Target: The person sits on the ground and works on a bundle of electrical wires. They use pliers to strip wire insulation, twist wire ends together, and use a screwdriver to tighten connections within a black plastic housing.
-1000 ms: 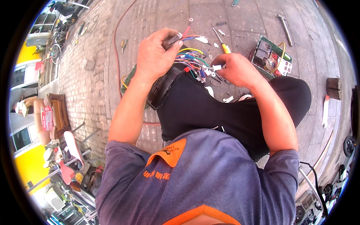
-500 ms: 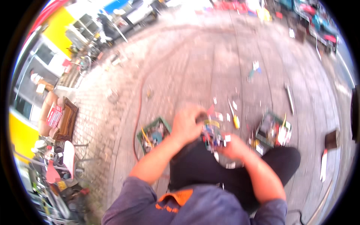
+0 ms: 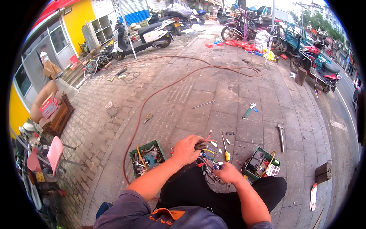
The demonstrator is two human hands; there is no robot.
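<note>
there are two green crates (image 3: 133, 163) (image 3: 251, 175), one bundle of wires (image 3: 207, 162), one adjustable wrench (image 3: 249, 112), one hose (image 3: 140, 117) and one armchair (image 3: 61, 117).

no wording can be read for certain. orange lettering (image 3: 161, 220) is carried on the shirt (image 3: 198, 218), bodyward of the left hand (image 3: 186, 150), too small to decipher. the red carton (image 3: 49, 106), well left of that hand, is marked in white, also illegible.

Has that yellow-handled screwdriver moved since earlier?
No: the yellow-handled screwdriver shows no visible shift against the black ridged strip beside its tip; the camera view shifted.
</note>
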